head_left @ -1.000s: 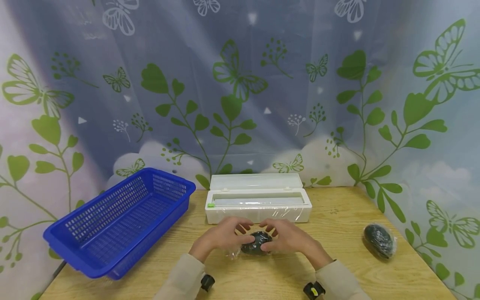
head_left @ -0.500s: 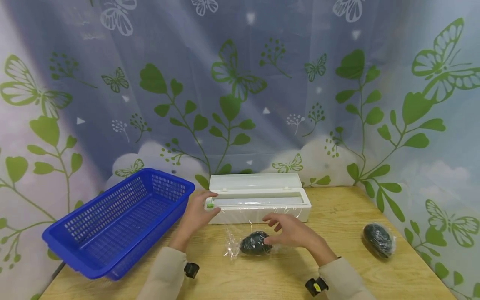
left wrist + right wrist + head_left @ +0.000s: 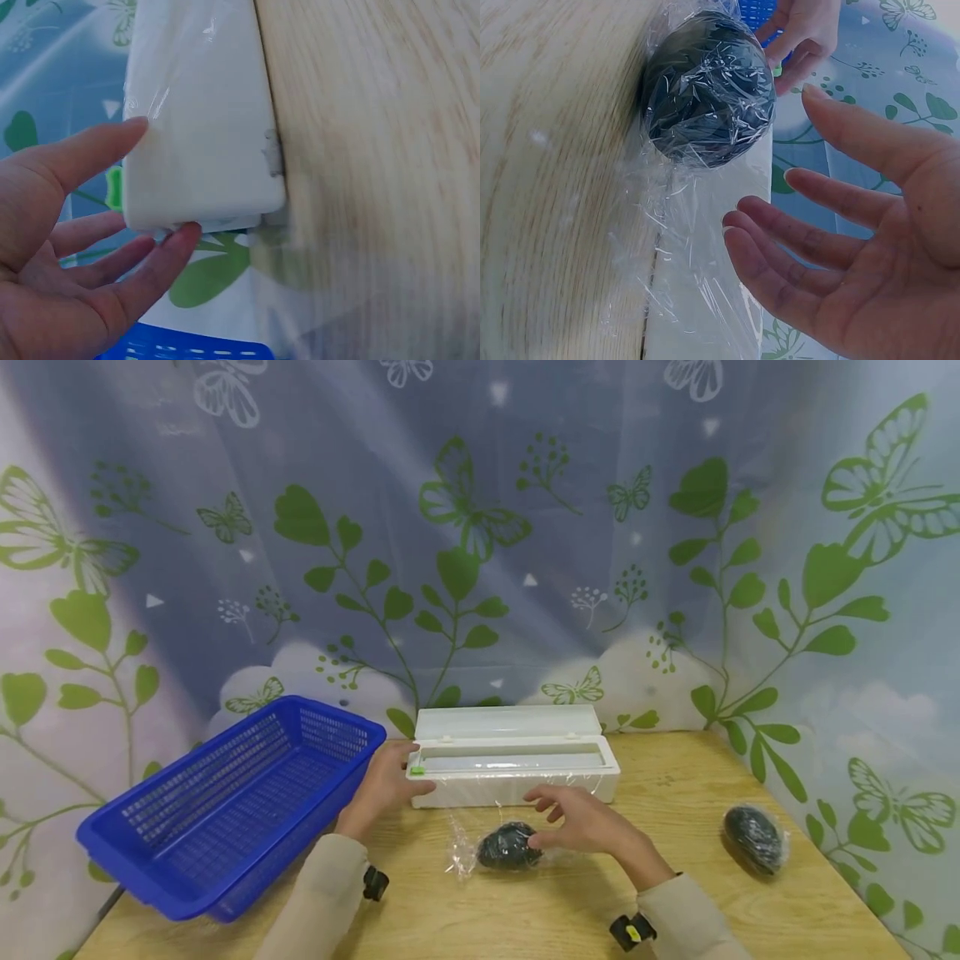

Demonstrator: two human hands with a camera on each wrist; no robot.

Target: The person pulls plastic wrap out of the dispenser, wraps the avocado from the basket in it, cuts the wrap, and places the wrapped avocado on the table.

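Observation:
A dark green oval fruit [image 3: 509, 847], like an avocado, lies on the table in loose clear film. My right hand [image 3: 585, 822] hovers beside it with spread, relaxed fingers. In the right wrist view the right palm [image 3: 885, 240] holds nothing, and the film [image 3: 697, 262] trails from the fruit towards the box. My left hand [image 3: 378, 789] is at the left end of a white cling film box [image 3: 517, 790], its lid up. In the left wrist view the thumb [image 3: 112, 142] overlaps the box's front edge, while fingertips reach its end.
A blue slotted basket [image 3: 232, 893] stands on the left of the wooden table [image 3: 645, 793]. Another film-wrapped dark oval fruit [image 3: 753, 839] lies at the right. A butterfly-patterned curtain [image 3: 480, 610] hangs behind.
My left hand has left the fruit and moved left and forward to the box's end. My right hand has drawn slightly back from the fruit, which stays in place.

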